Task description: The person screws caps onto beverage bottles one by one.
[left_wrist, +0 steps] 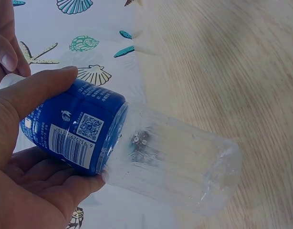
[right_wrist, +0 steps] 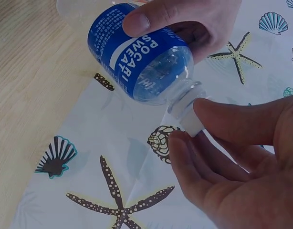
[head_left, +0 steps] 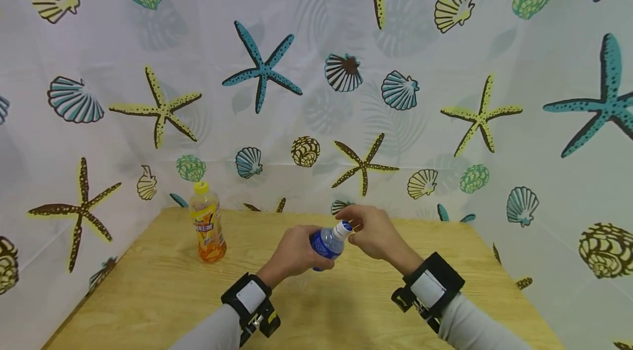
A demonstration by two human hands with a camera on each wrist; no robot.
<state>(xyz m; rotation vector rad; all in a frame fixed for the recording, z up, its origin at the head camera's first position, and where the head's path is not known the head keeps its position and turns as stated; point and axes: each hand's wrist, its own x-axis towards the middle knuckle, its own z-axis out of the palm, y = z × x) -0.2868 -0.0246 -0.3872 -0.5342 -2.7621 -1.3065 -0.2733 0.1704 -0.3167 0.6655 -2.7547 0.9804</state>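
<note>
A clear plastic Pocari Sweat bottle (head_left: 326, 244) with a blue label is held tilted above the table, its neck toward the right. My left hand (head_left: 295, 252) grips it around the label (right_wrist: 113, 43). In the left wrist view, the transparent lower part of the bottle (left_wrist: 184, 157) sticks out past the fingers and looks empty apart from some droplets. At the neck, the thumb and fingers of my right hand (head_left: 377, 233) pinch the white bottle cap (right_wrist: 191, 122). Whether the cap is loose on the neck cannot be made out.
A yellow-capped bottle of orange drink (head_left: 210, 226) stands upright at the back left of the wooden table (head_left: 148, 295). A white curtain (head_left: 296, 119) printed with shells and starfish hangs behind the table and along its sides.
</note>
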